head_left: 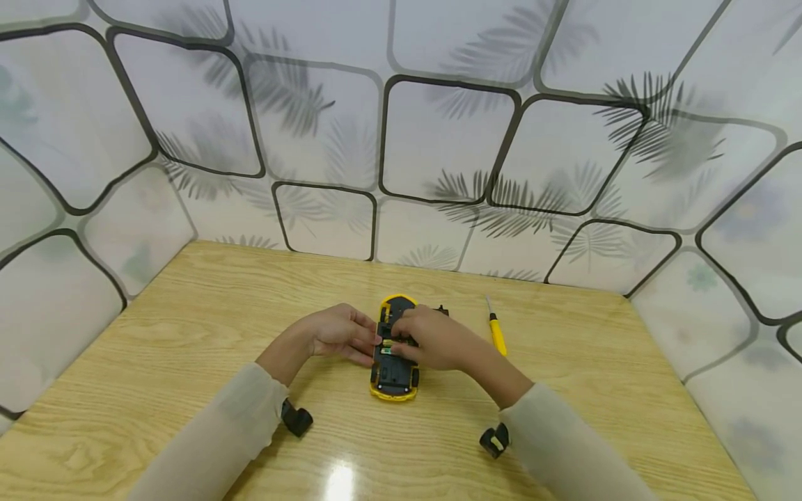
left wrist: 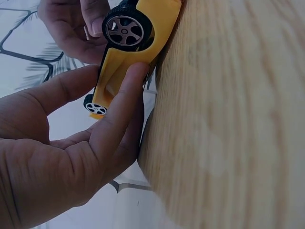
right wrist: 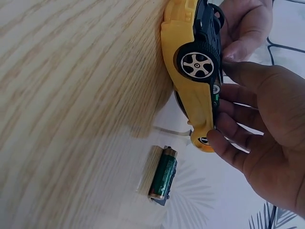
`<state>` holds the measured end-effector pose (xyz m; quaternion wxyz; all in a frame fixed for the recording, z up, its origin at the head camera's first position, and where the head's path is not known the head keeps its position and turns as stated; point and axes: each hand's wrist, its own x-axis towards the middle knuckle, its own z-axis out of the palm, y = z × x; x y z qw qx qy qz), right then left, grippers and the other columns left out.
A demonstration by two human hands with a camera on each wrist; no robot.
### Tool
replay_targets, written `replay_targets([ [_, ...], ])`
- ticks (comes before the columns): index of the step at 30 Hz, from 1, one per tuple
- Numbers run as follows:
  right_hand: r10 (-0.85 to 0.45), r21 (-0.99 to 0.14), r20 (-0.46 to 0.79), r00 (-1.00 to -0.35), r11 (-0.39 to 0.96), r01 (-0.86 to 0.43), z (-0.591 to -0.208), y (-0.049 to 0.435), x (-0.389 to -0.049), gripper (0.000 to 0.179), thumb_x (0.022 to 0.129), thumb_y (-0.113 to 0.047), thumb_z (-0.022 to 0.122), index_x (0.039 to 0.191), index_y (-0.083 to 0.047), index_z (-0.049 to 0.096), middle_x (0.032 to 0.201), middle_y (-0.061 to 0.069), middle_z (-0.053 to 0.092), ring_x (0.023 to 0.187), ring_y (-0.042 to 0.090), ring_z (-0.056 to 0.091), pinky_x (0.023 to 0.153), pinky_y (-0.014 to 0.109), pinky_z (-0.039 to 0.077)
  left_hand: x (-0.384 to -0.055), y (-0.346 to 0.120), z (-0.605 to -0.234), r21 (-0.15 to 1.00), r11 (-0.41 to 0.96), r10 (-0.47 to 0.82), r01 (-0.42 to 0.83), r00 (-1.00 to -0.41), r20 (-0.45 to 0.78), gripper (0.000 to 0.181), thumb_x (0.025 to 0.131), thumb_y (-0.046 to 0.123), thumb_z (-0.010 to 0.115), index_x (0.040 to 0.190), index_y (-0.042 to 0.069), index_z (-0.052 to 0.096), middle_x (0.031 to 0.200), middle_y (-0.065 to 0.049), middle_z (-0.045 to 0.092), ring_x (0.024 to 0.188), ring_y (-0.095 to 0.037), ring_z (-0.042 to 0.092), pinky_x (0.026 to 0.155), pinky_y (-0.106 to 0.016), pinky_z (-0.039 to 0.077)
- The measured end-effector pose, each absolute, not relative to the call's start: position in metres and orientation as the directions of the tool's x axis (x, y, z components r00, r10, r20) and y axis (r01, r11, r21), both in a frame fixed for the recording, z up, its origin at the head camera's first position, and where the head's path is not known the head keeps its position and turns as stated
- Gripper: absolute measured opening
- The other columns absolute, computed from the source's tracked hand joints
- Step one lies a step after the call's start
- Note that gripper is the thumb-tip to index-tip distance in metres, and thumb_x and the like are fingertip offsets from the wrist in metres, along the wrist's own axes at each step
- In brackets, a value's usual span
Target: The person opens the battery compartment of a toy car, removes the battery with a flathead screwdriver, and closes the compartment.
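A yellow toy car (head_left: 393, 390) lies upside down on the table, its black underside up. Batteries (head_left: 387, 351) show in the open compartment at its middle. My left hand (head_left: 338, 332) grips the car's left side, a fingertip (left wrist: 137, 71) along the yellow body beside the wheels. From the right, my right hand (head_left: 438, 339) reaches over the underside. In the right wrist view its thumb and fingers (right wrist: 238, 95) are spread along the compartment, touching the car, with a battery end (right wrist: 216, 89) just beside them. The fingers partly hide the compartment.
Beyond the car, a loose green battery (right wrist: 164, 171) lies on the table by a small black piece (right wrist: 160, 201). A screwdriver (head_left: 497, 334) with a yellow handle lies to the right. A patterned wall (head_left: 438, 146) borders the wooden table (head_left: 188, 327).
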<state>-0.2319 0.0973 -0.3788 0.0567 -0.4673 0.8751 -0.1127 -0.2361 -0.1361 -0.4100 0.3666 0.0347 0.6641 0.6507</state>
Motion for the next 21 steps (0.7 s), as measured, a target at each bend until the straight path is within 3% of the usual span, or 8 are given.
replay_targets([
  [11,-0.818,-0.251,-0.062,-0.572,0.568,-0.784,-0.3727,0.0943,-0.2275,0.021,0.100,-0.026,0.069,0.109,-0.008,0.075,0.099,0.002,0.065,0.087,0.016,0.055,0.091,0.044,0.050,-0.2345,-0.1373,-0.4070,0.890,0.165,0.514,-0.424,-0.734,-0.445,0.048,0.100,-0.001,0.060,0.144,-0.014,0.046,0.129,-0.028,0.056,0.100,-0.030,0.071,0.092,-0.045,0.061],
  [21,-0.797,-0.318,-0.065,-0.600,0.587,-0.745,-0.3742,0.0921,-0.2298,0.018,0.099,-0.025,0.072,0.104,-0.008,0.074,0.094,-0.001,0.062,0.085,0.015,0.053,0.090,0.043,0.049,-0.2344,-0.1372,-0.4079,0.890,0.169,0.504,-0.423,-0.739,-0.447,0.051,0.100,-0.002,0.061,0.146,-0.014,0.044,0.134,-0.030,0.053,0.102,-0.031,0.070,0.092,-0.046,0.061],
])
